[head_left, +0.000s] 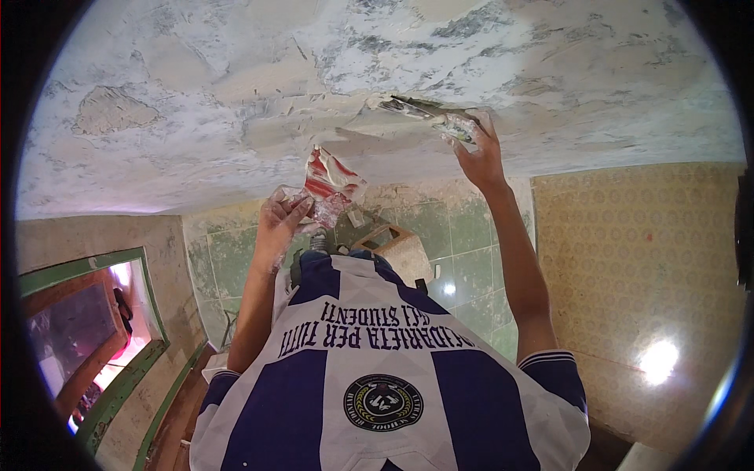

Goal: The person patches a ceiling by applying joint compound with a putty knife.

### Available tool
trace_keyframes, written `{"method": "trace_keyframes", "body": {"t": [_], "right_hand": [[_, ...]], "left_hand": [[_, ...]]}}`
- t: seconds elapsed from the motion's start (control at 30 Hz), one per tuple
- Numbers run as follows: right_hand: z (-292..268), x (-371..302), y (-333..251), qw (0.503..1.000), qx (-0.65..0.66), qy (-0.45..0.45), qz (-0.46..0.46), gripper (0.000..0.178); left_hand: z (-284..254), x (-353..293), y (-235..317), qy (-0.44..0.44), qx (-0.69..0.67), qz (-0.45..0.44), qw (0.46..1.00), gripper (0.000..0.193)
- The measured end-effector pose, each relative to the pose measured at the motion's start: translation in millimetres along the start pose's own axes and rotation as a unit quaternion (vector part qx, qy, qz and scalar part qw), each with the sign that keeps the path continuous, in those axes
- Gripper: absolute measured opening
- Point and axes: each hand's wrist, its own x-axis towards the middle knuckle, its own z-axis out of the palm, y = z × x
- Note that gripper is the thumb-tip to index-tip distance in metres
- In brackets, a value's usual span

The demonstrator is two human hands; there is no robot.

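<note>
Under left hand (276, 222), crumpled red-white packet (330, 188)

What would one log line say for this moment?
left hand: holds red-white plastic bag | right hand: presses putty knife against patchy plaster surface

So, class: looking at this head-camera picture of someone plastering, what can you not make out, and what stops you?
- Putty knife in the right hand, head view: its handle is hidden by the fingers.
- Red and white bag in the left hand: crumpled, contents not visible.
- Wooden object behind the striped shirt: partly covered, kind unclear.
- Window: overexposed, cut by the dark rim.
- Patterned wall: glare hides a patch.
</note>
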Motion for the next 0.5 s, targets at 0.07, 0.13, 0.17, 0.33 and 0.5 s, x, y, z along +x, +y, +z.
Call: {"method": "trace_keyframes", "body": {"t": [0.07, 0.13, 0.17, 0.33, 0.5], "right_hand": [[-0.6, 0.4, 0.1, 1.000, -0.012, 0.002, -0.012, 0.035], [-0.4, -0.1, 2.5, 0.999, -0.023, 0.006, -0.023, 0.035], [0.7, -1.6, 7.2, 0.998, -0.041, 0.009, -0.037, 0.035], [-3.3, -5.6, -8.8, 1.000, -0.012, -0.004, -0.020, 0.036], [1.8, -6.0, -4.3, 0.999, 0.038, 0.018, 0.023, 0.037]], "left_hand": [[-1.0, 0.9, -2.1, 0.005, 0.011, -0.008, 1.000, 0.016], [-1.5, 1.7, -6.1, 0.012, 0.003, -0.006, 1.000, 0.018], [-1.7, 2.0, -7.9, 0.019, -0.005, -0.005, 1.000, 0.021], [-0.1, 1.9, -3.5, 0.017, 0.007, -0.013, 1.000, 0.025], [-0.9, 2.5, -4.3, 0.016, 0.020, -0.017, 1.000, 0.026]]}}
